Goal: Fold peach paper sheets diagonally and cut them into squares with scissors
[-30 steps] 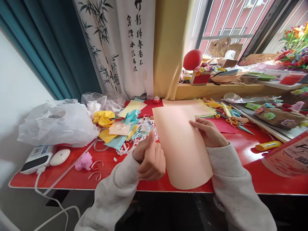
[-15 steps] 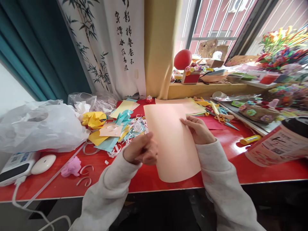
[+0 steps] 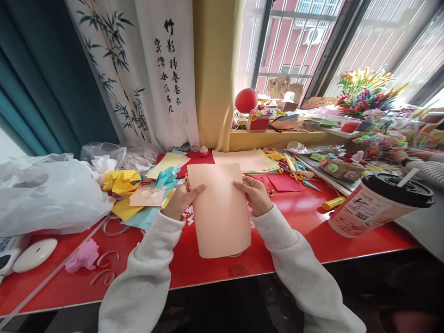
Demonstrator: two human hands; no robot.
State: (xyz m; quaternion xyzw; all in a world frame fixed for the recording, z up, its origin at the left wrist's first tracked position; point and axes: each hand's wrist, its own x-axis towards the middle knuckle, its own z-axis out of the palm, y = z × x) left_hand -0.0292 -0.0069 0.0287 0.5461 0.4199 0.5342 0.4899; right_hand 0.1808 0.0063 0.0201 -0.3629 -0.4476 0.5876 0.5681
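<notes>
A sheet of peach paper [image 3: 222, 217] is held up before me above the red table, its lower part bowed slightly. My left hand [image 3: 181, 199] pinches its left edge, thumb on the near face and fingers behind. On the opposite edge, my right hand [image 3: 255, 194] grips the sheet the same way near the top. Behind the paper lie more peach sheets [image 3: 243, 160] stacked at the back. A pile of cut scraps, among them a teal piece [image 3: 166, 178] and a peach scrap [image 3: 145, 196], sits left of my left hand.
A lidded drink cup [image 3: 371, 208] and a yellow tube [image 3: 333, 203] stand and lie on the right. Scissors [image 3: 298, 173] rest behind. A white plastic bag [image 3: 52, 194] fills the left side. Another person's hand [image 3: 397, 156] reaches in at far right.
My left hand, apart from the paper and curled before, now grips its left edge. The sheet faces me more squarely. The view has turned right, bringing another person's arm into sight.
</notes>
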